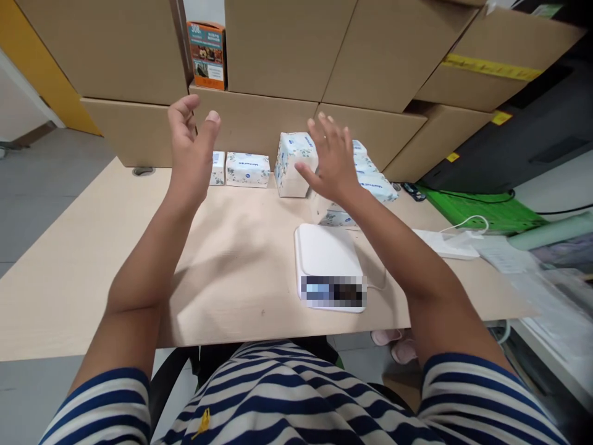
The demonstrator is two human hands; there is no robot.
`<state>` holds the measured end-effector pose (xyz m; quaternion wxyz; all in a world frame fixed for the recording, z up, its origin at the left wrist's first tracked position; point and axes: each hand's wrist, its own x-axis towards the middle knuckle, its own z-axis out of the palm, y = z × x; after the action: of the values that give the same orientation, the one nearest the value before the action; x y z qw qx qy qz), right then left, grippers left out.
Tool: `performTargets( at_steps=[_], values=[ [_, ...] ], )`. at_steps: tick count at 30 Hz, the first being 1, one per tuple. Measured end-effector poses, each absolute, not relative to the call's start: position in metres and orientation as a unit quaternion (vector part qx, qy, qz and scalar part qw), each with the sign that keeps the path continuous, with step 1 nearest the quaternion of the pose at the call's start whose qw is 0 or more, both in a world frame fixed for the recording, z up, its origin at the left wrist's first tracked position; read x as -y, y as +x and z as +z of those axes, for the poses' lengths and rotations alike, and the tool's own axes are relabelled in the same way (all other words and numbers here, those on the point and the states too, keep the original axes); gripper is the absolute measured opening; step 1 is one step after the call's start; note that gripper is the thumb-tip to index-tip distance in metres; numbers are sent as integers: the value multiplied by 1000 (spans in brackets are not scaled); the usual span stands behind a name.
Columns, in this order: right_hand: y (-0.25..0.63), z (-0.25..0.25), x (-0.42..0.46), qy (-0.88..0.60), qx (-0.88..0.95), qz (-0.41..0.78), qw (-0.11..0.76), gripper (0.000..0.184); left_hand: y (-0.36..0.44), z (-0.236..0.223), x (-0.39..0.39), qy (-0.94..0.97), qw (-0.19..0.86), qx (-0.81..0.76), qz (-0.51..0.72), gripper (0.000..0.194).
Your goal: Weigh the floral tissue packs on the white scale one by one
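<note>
My left hand is raised above the pale wooden table, fingers apart, holding nothing. My right hand hovers with fingers spread, just in front of an upright white tissue pack with a blue floral print. More such packs lie behind and under that hand, and two lie flat to the left. A white kitchen scale sits on the table below my right forearm.
Large cardboard boxes are stacked along the back of the table. An orange product box stands between them. A green mat, a white charger with cable and plastic sheets lie to the right.
</note>
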<state>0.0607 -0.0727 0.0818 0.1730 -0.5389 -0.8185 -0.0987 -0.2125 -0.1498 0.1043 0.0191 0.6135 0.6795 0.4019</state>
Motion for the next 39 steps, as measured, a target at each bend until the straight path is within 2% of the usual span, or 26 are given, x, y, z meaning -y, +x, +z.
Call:
performTargets(
  at_steps=[3,7,9,12,15,17,19,22,29,32,37,39],
  values=[
    [102,59,118,-510,836,-107,173,78,-222,103,146,653,-5,-660,372,79],
    [165,10,152,-544,799,-125,225,77,-247,83,125,680,14,-699,222,73],
    [196,-11,155,-574,753,-145,288,88,-255,71,108,682,28,-718,137,76],
    [229,-31,146,-599,652,-181,428,108,-253,60,74,683,46,-725,70,81],
    [240,-34,135,-652,511,-200,524,103,-236,58,29,705,57,-707,27,92],
    [242,-35,131,-671,439,-203,562,100,-223,57,0,718,68,-693,-4,110],
    [247,-38,132,-659,422,-208,587,107,-213,55,-23,714,76,-695,-25,132],
    [259,-51,138,-635,423,-231,604,115,-207,50,-44,703,69,-706,-45,148],
    [262,-70,149,-662,402,-182,606,92,-203,48,-38,715,78,-685,-116,156],
    [257,-72,149,-659,427,-155,599,88,-204,49,-14,739,77,-651,-155,150],
    [257,-69,150,-639,434,-147,618,83,-215,45,32,742,58,-647,-166,127],
    [257,-66,151,-649,435,-139,609,83,-218,44,51,738,61,-650,-169,125]
  ],
)
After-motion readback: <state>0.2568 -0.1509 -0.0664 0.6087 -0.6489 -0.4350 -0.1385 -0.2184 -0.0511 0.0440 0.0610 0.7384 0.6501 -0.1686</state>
